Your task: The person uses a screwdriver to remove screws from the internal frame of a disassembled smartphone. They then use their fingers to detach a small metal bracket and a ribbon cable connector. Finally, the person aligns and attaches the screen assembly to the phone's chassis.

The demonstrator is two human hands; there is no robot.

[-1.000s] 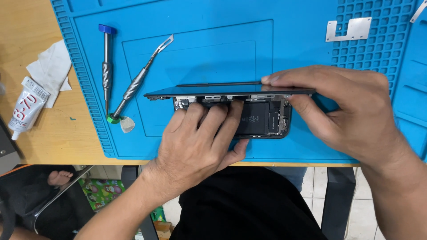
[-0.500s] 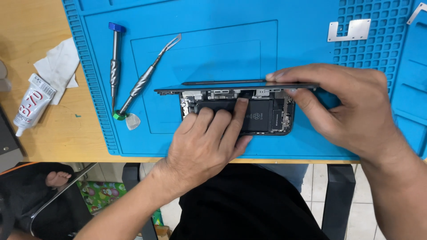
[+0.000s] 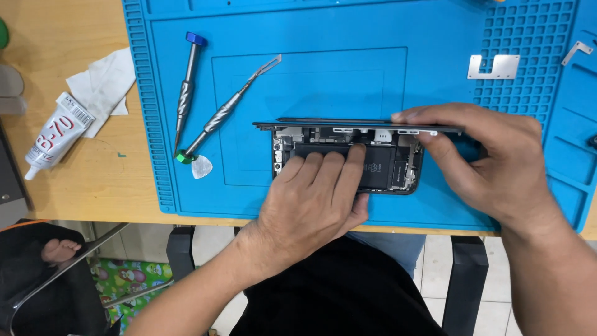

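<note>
Screen [image 3: 357,125] slightly lower, hands unmoved

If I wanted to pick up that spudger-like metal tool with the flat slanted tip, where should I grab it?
Probably grip the metal pry tool at its thick ribbed middle, coming from above. It lies flat and diagonal on the blue mat; its blade end is thin, and its lower end touches the screwdriver tip and a pick.

Under our left hand [image 3: 314,202] the lower left of the open phone [image 3: 385,168] is hidden, and our right hand [image 3: 491,162] covers the right end of the lifted screen [image 3: 336,124], so we cannot see how its fingers grip there. The blue mat [image 3: 435,50] runs off the top and right edges. At the far left edge, a green thing [image 3: 2,32] and a grey one [image 3: 9,87] are cut off, too little to tell.
</note>
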